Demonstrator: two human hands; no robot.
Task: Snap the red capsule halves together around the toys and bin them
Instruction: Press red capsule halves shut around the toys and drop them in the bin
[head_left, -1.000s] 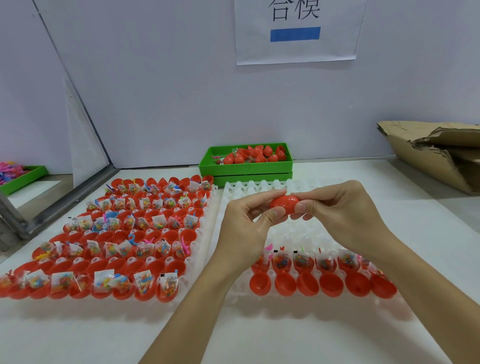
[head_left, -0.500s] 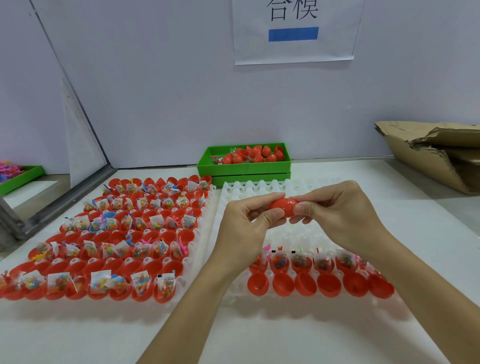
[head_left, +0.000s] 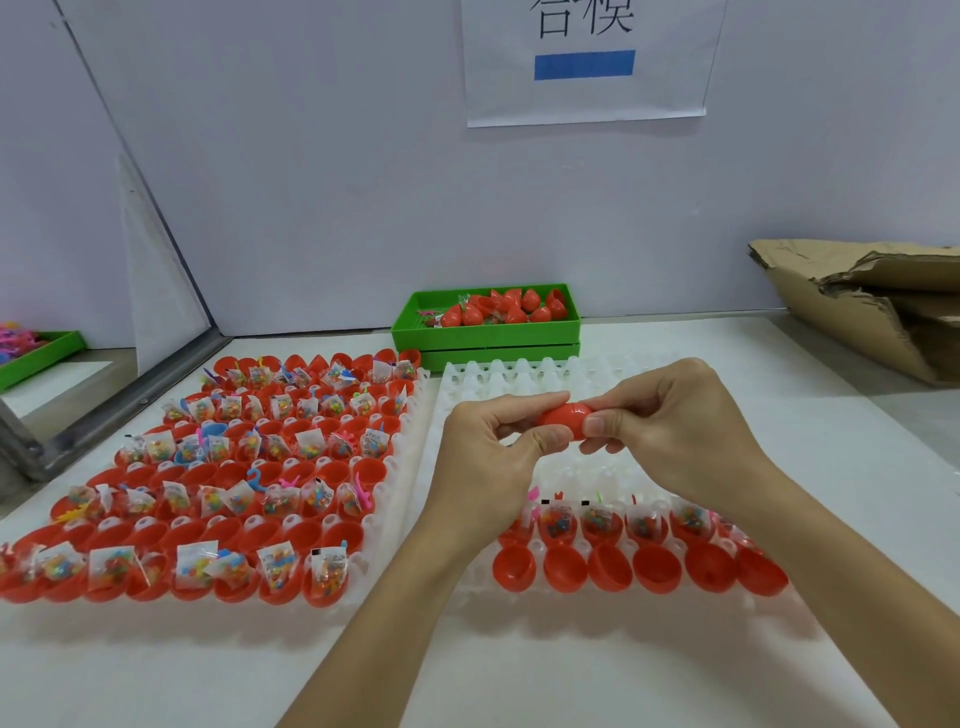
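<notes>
At the near edge of the white tray on the right, a row of empty red capsule halves sits in the sockets, and just behind it a second row of halves holds small clear toy bags of coloured bits. The sockets farther back in this tray are bare white plastic. Above the middle of the tray, both hands meet around a single red capsule. The left hand has its thumb and forefinger curled round the capsule's left end, the other fingers folded beneath. The right hand pinches the capsule's right end between thumb and fingertips, its knuckles raised. Whether the two halves are fully snapped shut cannot be told, since the fingers cover most of the seam.

To the left of the white tray, touching its side, lies a second tray, almost full with rows of red halves and toy bags. Beyond the white tray's far edge, against the wall, stands a green bin with a heap of closed red capsules inside. Far to the right of the white tray lies torn brown cardboard; on the wall above the bin hangs a white paper sign with a blue bar.
</notes>
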